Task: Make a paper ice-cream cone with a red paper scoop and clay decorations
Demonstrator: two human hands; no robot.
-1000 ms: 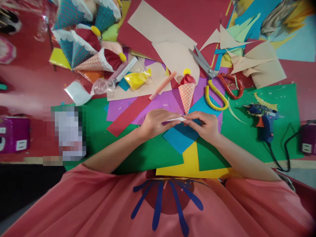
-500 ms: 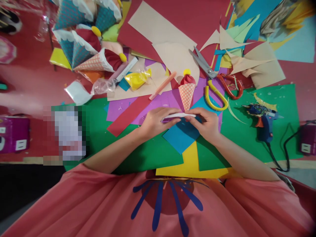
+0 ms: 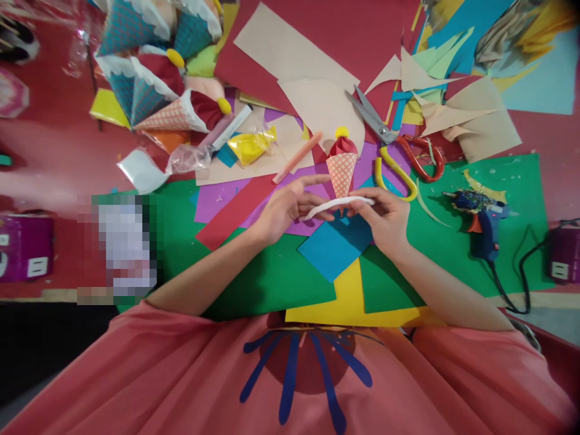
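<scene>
Right fingers (image 3: 368, 213) pinch a white strip (image 3: 339, 200), well inside the table edge (image 3: 61, 295).

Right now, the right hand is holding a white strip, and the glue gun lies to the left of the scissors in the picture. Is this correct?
Not quite: the head view shows the glue gun to the right of the scissors in the picture. The right hand is indeed holding a white strip.
</scene>
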